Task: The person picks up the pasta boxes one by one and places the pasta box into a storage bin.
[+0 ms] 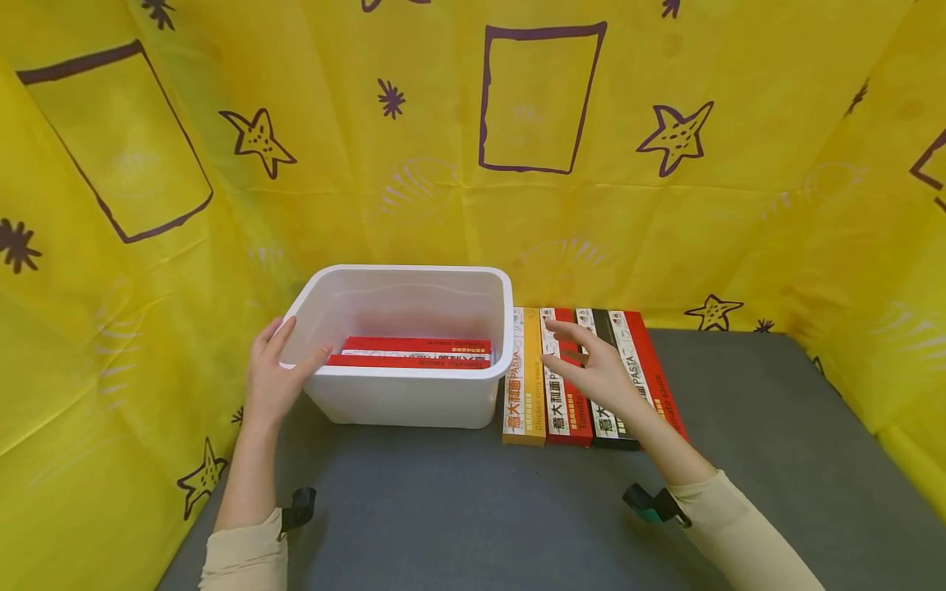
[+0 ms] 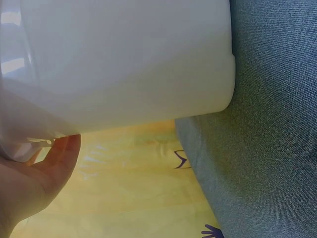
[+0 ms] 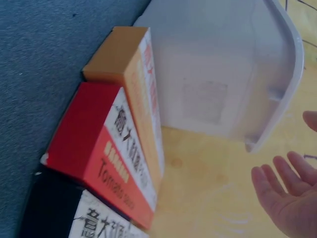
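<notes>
A white plastic bin [image 1: 402, 400] stands on the dark cloth-covered table. My left hand [image 1: 272, 377] grips its rim at the left front corner, thumb over the edge; in the left wrist view the fingers curl under the rim. Inside lie red and white pasta boxes [image 1: 417, 345] with "Tomato sauce" print, partly hidden by the front wall. My right hand [image 1: 597, 371], fingers spread and holding nothing, hovers over a row of pasta boxes right of the bin: yellow [image 1: 534, 410], red [image 1: 579, 414], black [image 1: 617, 442] and another red box [image 1: 646, 353], partly covered by the forearm.
Yellow patterned cloth [image 1: 443, 205] hangs behind the table and along both sides. The yellow box lies close against the bin's right side. Dark tabletop [image 1: 458, 509] extends in front of the bin and to the right of the boxes.
</notes>
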`<action>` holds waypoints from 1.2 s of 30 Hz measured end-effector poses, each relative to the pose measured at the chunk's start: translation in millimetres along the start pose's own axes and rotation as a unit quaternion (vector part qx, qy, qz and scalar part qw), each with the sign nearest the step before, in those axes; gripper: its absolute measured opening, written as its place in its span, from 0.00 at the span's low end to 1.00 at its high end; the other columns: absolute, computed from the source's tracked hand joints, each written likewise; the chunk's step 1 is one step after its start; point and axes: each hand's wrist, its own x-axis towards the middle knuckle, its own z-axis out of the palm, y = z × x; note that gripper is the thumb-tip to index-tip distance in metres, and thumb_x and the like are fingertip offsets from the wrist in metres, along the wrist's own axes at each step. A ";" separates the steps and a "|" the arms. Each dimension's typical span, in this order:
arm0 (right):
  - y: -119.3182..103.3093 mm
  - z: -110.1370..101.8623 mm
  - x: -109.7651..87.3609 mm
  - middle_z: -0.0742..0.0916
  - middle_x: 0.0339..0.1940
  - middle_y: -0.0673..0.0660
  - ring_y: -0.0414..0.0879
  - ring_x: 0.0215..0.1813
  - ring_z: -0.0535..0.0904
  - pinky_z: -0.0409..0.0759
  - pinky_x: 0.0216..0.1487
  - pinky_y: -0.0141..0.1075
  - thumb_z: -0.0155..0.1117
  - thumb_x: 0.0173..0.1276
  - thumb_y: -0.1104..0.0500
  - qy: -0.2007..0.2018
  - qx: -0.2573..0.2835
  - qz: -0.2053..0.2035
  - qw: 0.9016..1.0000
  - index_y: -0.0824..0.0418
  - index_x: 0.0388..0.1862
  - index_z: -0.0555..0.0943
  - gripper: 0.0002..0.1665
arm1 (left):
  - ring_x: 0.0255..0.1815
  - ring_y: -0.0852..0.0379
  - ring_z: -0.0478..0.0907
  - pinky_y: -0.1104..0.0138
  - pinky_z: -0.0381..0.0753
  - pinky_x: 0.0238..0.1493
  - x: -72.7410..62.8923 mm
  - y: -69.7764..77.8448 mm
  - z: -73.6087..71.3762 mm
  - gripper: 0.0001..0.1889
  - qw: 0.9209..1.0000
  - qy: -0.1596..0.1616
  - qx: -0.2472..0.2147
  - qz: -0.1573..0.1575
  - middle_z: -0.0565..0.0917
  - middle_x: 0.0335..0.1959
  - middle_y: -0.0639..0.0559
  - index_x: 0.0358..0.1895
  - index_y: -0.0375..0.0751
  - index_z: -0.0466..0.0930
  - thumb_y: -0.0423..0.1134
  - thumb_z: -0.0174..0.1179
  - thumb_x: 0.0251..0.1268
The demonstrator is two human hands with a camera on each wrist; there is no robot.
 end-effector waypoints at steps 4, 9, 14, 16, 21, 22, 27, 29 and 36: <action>7.5 -3.5 -4.7 0.78 0.64 0.55 0.53 0.64 0.71 0.72 0.62 0.55 0.69 0.66 0.51 0.005 0.008 0.010 1.000 0.52 0.68 0.72 0.33 | 0.72 0.38 0.54 0.38 0.56 0.67 -0.5 -0.3 0.0 0.41 1.000 0.000 -0.002 -0.003 0.56 0.75 0.44 0.74 0.44 0.62 0.52 0.65 0.58; 14.9 -10.8 -13.4 0.77 0.65 0.55 0.52 0.66 0.70 0.69 0.65 0.54 0.69 0.65 0.52 0.007 0.017 0.028 0.999 0.51 0.69 0.70 0.34 | 0.73 0.39 0.53 0.38 0.55 0.67 -1.1 1.0 -1.5 0.42 1.000 -0.008 -0.014 -0.011 0.54 0.76 0.45 0.75 0.44 0.61 0.52 0.65 0.59; 26.3 -20.1 -23.5 0.74 0.68 0.58 0.60 0.68 0.68 0.67 0.65 0.57 0.68 0.66 0.51 0.009 0.002 0.047 0.999 0.53 0.72 0.67 0.37 | 0.73 0.38 0.53 0.37 0.55 0.67 -0.7 0.9 -2.5 0.42 1.000 -0.010 -0.017 -0.011 0.53 0.77 0.44 0.75 0.44 0.60 0.52 0.65 0.59; 33.0 -23.9 -28.3 0.74 0.68 0.59 0.60 0.68 0.68 0.68 0.64 0.57 0.69 0.65 0.50 0.014 -0.010 0.061 0.998 0.53 0.73 0.66 0.39 | 0.73 0.38 0.53 0.37 0.55 0.66 -0.5 0.0 -2.6 0.42 1.000 -0.008 -0.014 -0.008 0.54 0.76 0.45 0.75 0.45 0.60 0.53 0.65 0.59; 47.6 -33.5 -42.2 0.74 0.67 0.62 0.60 0.67 0.68 0.68 0.65 0.56 0.70 0.65 0.51 0.032 -0.035 0.080 0.996 0.56 0.72 0.66 0.40 | 0.73 0.39 0.53 0.37 0.55 0.66 0.4 -0.7 -1.6 0.41 1.000 -0.006 -0.011 0.000 0.55 0.76 0.46 0.75 0.44 0.61 0.53 0.65 0.59; 50.1 -35.5 -44.9 0.74 0.67 0.63 0.61 0.67 0.68 0.68 0.65 0.56 0.70 0.65 0.51 0.037 -0.039 0.083 0.995 0.57 0.72 0.66 0.39 | 0.73 0.39 0.53 0.37 0.54 0.66 0.4 -0.5 -1.5 0.41 1.000 -0.006 -0.011 0.000 0.55 0.76 0.46 0.75 0.44 0.61 0.53 0.65 0.59; 58.6 -45.6 -59.0 0.72 0.68 0.66 0.63 0.67 0.68 0.72 0.60 0.57 0.68 0.66 0.51 0.049 -0.062 0.105 0.991 0.59 0.73 0.65 0.40 | 0.74 0.39 0.52 0.36 0.53 0.67 0.5 -0.1 -2.3 0.41 1.000 -0.008 -0.010 0.003 0.55 0.77 0.47 0.75 0.44 0.61 0.53 0.65 0.59; 61.9 -50.0 -64.4 0.71 0.69 0.67 0.64 0.67 0.67 0.74 0.57 0.58 0.68 0.66 0.50 0.049 -0.073 0.111 0.990 0.60 0.74 0.63 0.42 | 0.74 0.39 0.52 0.35 0.53 0.67 0.8 -0.4 -2.6 0.41 1.000 -0.009 -0.010 0.004 0.55 0.77 0.48 0.75 0.45 0.61 0.53 0.65 0.59; 74.3 -63.6 -79.5 0.68 0.69 0.70 0.67 0.67 0.64 0.68 0.59 0.63 0.68 0.65 0.46 0.051 -0.119 0.136 0.982 0.61 0.75 0.61 0.46 | 0.74 0.39 0.52 0.35 0.52 0.66 1.2 -1.9 -1.6 0.41 1.000 -0.007 -0.006 0.008 0.55 0.77 0.48 0.74 0.45 0.62 0.53 0.65 0.59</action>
